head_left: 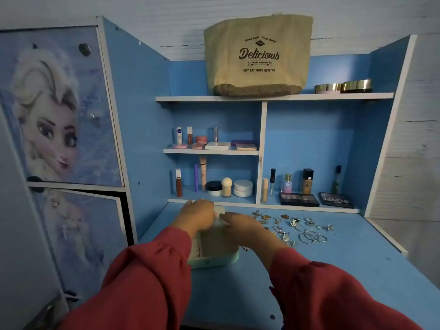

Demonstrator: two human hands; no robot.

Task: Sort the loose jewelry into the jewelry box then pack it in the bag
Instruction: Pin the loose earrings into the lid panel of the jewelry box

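Note:
A pale mint jewelry box (214, 256) sits open on the blue desk, its beige compartments showing between my arms. My left hand (197, 214) and my right hand (240, 222) both hold the raised lid at the box's far edge, which they mostly hide. Loose jewelry (295, 228), several rings, hoops and gold pieces, lies scattered on the desk right of the box. A beige canvas bag (258, 55) printed "Delicious" stands on the top shelf.
The blue desk (345, 270) has shelves behind it holding cosmetics: bottles, jars and two eyeshadow palettes (316, 200). Gold-rimmed tins (344, 86) sit beside the bag. A cabinet with cartoon-printed doors (59, 110) stands at left.

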